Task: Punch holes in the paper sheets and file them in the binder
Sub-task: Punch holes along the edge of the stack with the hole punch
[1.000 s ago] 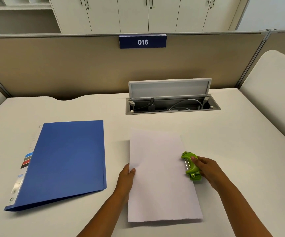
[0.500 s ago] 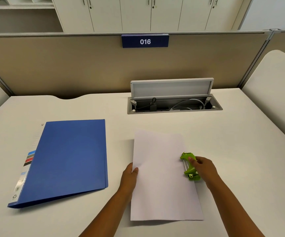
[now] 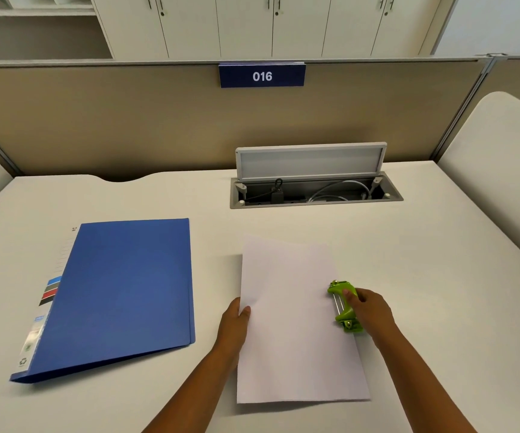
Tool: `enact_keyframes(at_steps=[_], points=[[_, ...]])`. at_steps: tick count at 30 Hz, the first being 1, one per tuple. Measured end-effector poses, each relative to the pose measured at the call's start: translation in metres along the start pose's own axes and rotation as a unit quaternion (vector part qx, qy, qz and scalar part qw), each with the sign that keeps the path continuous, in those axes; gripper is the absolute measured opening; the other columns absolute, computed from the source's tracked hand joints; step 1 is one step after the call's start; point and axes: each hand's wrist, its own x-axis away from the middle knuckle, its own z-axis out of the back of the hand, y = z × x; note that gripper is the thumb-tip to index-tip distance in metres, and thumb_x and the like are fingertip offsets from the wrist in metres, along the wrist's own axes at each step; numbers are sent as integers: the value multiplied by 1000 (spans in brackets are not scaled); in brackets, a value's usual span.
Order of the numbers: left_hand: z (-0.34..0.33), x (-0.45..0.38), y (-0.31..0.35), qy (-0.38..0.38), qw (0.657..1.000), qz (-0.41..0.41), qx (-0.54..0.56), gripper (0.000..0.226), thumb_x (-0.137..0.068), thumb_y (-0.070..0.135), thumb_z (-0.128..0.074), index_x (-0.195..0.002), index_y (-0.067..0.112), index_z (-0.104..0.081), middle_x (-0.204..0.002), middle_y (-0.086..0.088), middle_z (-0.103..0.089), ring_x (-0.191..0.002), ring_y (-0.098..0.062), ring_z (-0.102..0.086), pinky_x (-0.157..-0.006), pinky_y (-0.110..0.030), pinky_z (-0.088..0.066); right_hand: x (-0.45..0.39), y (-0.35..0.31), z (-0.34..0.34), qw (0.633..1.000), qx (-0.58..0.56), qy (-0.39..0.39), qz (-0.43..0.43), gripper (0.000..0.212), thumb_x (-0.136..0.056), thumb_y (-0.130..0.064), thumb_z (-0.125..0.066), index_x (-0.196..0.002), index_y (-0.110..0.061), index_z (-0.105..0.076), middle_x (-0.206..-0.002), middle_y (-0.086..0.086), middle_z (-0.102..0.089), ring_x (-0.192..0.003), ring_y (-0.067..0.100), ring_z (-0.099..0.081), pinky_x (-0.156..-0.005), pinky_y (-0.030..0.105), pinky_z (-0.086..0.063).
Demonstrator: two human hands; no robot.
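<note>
A white paper sheet (image 3: 293, 323) lies flat on the desk in front of me. A green hole punch (image 3: 343, 304) sits on the sheet's right edge, and my right hand (image 3: 369, 310) grips it from the right. My left hand (image 3: 235, 323) rests on the sheet's left edge, thumb on top of the paper. A closed blue binder (image 3: 121, 292) lies to the left, its spine with coloured labels facing left, apart from both hands.
An open cable hatch (image 3: 315, 195) with its lid raised is set in the desk (image 3: 440, 276) behind the sheet. A beige partition with a "016" sign (image 3: 262, 75) closes the far edge. Neighbouring desks flank both sides.
The hole punch and my right hand have slid a little to the left, further onto the sheet's right edge. My left hand stays on the left edge.
</note>
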Motion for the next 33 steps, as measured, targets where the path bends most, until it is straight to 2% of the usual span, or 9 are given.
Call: enact_keyframes(at_steps=[4, 6, 8, 10, 13, 18, 21, 25, 33], points=[[0, 1, -1, 3, 1000, 0, -9, 49, -99, 22, -33, -145, 11, -20, -152, -8, -27, -139, -26, -28, -114, -38, -26, 4, 0, -1, 999, 46, 20, 12, 35, -92, -34, -50, -99, -2, -64, -69, 2, -55, -66, 19, -52, -52, 24, -35], [0, 1, -1, 1, 1000, -3, -12, 48, -99, 22, -33, -145, 11, -21, -152, -7, -27, -139, -26, -28, -113, -38, -25, 4, -1, 2, 998, 59, 18, 1, 39, -91, -39, -49, -112, -8, -61, -89, 5, -64, -85, 24, -58, -66, 28, -42], [0, 2, 0, 2, 1000, -7, -17, 48, -99, 21, -33, -144, 11, -21, -152, -8, -27, -139, -26, -27, -113, -37, -25, -1, -3, 8, 998, 57, 26, -24, 47, -92, -45, -45, -123, -11, -54, -118, 11, -61, -110, 29, -55, -87, 34, -41], [-1, 2, 2, 2, 1000, -10, -25, 48, -99, 21, -33, -144, 9, -20, -152, -8, -26, -140, -26, -27, -114, -36, -24, -11, -8, 16, 997, 47, 40, -35, 49, -94, -45, -38, -123, -9, -53, -126, 14, -57, -118, 32, -50, -93, 36, -38], [-1, 2, 2, 7, 1000, -5, -28, 48, -99, 21, -32, -144, 9, -20, -152, -8, -27, -139, -26, -28, -113, -36, -25, -29, -19, 19, 998, 30, 49, -32, 47, -96, -42, -33, -119, -7, -54, -122, 16, -59, -114, 33, -52, -92, 37, -38], [-1, 3, 3, 4, 999, -1, -35, 49, -99, 21, -32, -145, 9, -19, -152, -8, -26, -140, -25, -27, -113, -34, -24, -45, -38, 6, 996, 29, 82, -32, 39, -97, -30, -34, -124, -7, -51, -126, 22, -53, -117, 39, -47, -95, 41, -37], [0, 4, 2, 4, 999, 1, -48, 49, -99, 22, -32, -144, 8, -19, -152, -9, -26, -140, -25, -27, -113, -34, -25, -44, -43, -5, 992, 69, 106, -27, 35, -98, -24, -33, -123, -8, -51, -124, 24, -49, -116, 43, -44, -94, 44, -37], [-1, 5, 2, 13, 999, 7, -43, 49, -99, 23, -32, -144, 8, -20, -152, -8, -27, -139, -25, -27, -113, -34, -25, -41, -41, -15, 978, 137, 157, -16, 31, -96, -17, -33, -120, -10, -51, -120, 19, -50, -113, 39, -46, -91, 47, -39], [-4, 6, 2, 27, 999, 15, -37, 50, -99, 24, -33, -144, 8, -19, -152, -8, -26, -140, -25, -27, -113, -34, -25, -45, -25, -24, 948, 208, 237, 43, 29, -89, -5, -40, -114, -8, -55, -108, 19, -55, -98, 40, -50, -78, 45, -37]])
